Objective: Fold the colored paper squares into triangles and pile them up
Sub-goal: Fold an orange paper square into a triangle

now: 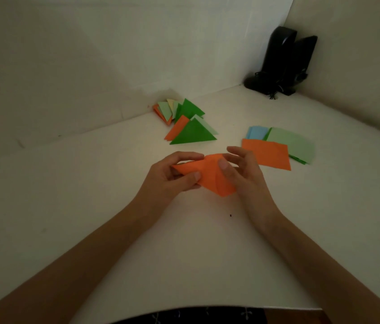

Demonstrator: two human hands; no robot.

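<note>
An orange paper square [210, 175] is held just above the white table [196, 249], partly bent over on itself. My left hand [172, 174] pinches its left side between thumb and fingers. My right hand [242, 170] pinches its right side, thumb on top. Behind them lies a loose pile of folded triangles [191, 132] in dark green, orange, light green and yellow. To the right sits a stack of flat squares [275, 153], orange on top, with light green and blue sheets under it.
A black device [282, 61] with cables stands in the far right corner against the white walls. The table's near edge runs along the bottom of the view, with dark patterned clothing [184, 316] below it.
</note>
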